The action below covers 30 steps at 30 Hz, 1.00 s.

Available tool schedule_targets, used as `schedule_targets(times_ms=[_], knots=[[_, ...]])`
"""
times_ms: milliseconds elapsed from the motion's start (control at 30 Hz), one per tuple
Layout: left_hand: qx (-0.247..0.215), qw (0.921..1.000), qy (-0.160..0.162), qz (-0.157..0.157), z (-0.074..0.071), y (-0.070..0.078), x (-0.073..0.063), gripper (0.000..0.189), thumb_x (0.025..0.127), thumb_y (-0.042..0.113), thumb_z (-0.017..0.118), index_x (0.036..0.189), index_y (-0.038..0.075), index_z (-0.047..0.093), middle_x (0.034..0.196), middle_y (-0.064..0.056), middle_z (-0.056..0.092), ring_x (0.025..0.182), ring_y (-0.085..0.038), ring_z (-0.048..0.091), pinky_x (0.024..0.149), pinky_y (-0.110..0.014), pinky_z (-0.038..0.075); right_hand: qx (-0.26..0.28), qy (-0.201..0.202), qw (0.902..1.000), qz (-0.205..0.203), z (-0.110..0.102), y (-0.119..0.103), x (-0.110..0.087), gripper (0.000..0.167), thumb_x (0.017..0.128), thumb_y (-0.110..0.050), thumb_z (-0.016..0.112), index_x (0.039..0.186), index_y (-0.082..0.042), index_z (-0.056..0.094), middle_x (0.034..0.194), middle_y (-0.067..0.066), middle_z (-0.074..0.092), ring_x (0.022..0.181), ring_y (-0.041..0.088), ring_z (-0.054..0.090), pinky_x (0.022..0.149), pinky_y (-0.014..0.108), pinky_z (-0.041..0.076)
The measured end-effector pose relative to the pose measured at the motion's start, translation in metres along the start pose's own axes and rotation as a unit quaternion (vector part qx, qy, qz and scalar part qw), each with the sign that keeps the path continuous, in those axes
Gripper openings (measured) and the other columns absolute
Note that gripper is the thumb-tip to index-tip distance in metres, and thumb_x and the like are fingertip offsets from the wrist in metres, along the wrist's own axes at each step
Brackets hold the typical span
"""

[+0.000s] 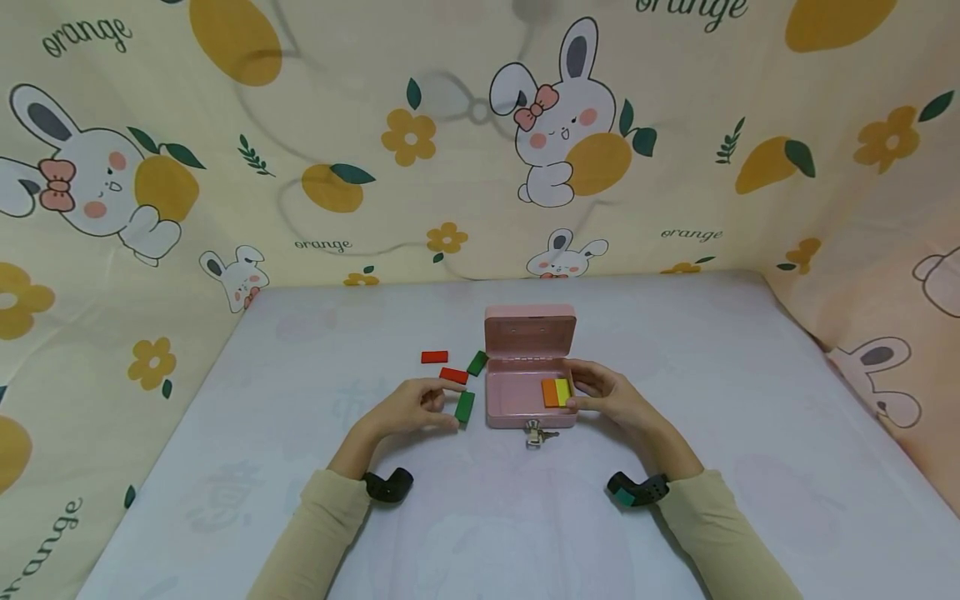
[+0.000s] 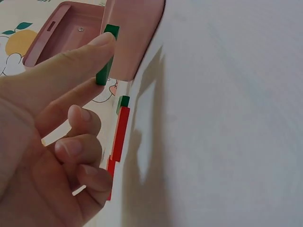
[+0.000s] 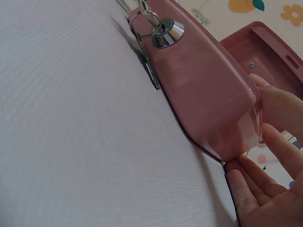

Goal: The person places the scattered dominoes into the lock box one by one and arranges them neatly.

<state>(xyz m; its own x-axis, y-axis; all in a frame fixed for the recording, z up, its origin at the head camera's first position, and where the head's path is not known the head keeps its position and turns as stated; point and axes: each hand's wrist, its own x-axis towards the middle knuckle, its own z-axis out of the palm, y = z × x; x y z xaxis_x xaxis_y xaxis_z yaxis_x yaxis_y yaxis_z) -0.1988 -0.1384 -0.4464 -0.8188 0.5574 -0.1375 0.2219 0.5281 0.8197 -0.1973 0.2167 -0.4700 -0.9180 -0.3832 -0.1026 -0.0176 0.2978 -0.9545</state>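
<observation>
My left hand [image 1: 412, 407] pinches a green block [image 2: 108, 56] between thumb and index finger, raised off the table, its other fingers curled towards the palm. To its right stands a small pink cash box [image 1: 512, 398], lid up and leaning back. Inside, against the right wall, an orange block [image 1: 550, 392] and a yellow block [image 1: 562, 392] lie side by side. My right hand [image 1: 617, 400] holds the box at its right end, thumb over the rim and fingers along the outside in the right wrist view.
Two red blocks [image 1: 434, 357] [image 1: 453, 376] and another green block [image 1: 477, 362] lie left of the box. Keys on a ring [image 3: 147, 23] hang from the lock [image 3: 168, 33] at the box's front. A patterned cloth [image 1: 450, 192] stands behind the white table [image 1: 750, 417].
</observation>
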Motion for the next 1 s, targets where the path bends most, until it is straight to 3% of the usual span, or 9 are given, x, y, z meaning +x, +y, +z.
schedule_targets(times_ms=[233,433,800,1000], knots=[[0.004,0.9992,0.014,0.037,0.0,0.007,0.0,0.051,0.08,0.018,0.078,0.127,0.005,0.06,0.077,-0.005,0.046,0.07,-0.009,0.04,0.063,-0.019,0.034,-0.007,-0.003,0.9999,-0.011,0.0,0.001,0.0,0.067,0.087,-0.014,0.07,0.145,-0.004,0.038,0.151,0.022,0.039,0.14,0.043,0.037,0.109,0.049,0.036],[0.01,0.9989,0.02,0.043,0.001,0.012,0.001,0.051,0.08,0.017,0.078,0.127,0.006,0.06,0.076,-0.002,0.045,0.068,-0.008,0.038,0.063,-0.019,0.034,-0.009,-0.007,0.9997,-0.021,-0.001,0.002,0.0,0.068,0.087,-0.015,0.07,0.145,-0.003,0.038,0.151,0.023,0.039,0.14,0.044,0.038,0.108,0.046,0.037],[0.001,0.9973,0.034,0.065,0.003,0.016,0.006,0.049,0.081,0.018,0.077,0.125,0.006,0.061,0.073,0.0,0.042,0.065,-0.006,0.036,0.061,-0.019,0.033,-0.005,-0.005,1.0,0.0,-0.001,0.0,-0.001,0.067,0.088,-0.015,0.069,0.146,-0.005,0.038,0.152,0.021,0.037,0.142,0.043,0.035,0.11,0.05,0.035],[0.004,0.9974,0.037,0.061,0.004,0.02,0.008,0.048,0.081,0.019,0.077,0.126,0.01,0.062,0.073,0.002,0.042,0.066,-0.006,0.038,0.062,-0.019,0.033,0.001,-0.005,1.0,0.002,0.0,-0.001,-0.001,0.066,0.088,-0.013,0.068,0.146,-0.005,0.038,0.153,0.021,0.037,0.142,0.043,0.034,0.111,0.052,0.033]])
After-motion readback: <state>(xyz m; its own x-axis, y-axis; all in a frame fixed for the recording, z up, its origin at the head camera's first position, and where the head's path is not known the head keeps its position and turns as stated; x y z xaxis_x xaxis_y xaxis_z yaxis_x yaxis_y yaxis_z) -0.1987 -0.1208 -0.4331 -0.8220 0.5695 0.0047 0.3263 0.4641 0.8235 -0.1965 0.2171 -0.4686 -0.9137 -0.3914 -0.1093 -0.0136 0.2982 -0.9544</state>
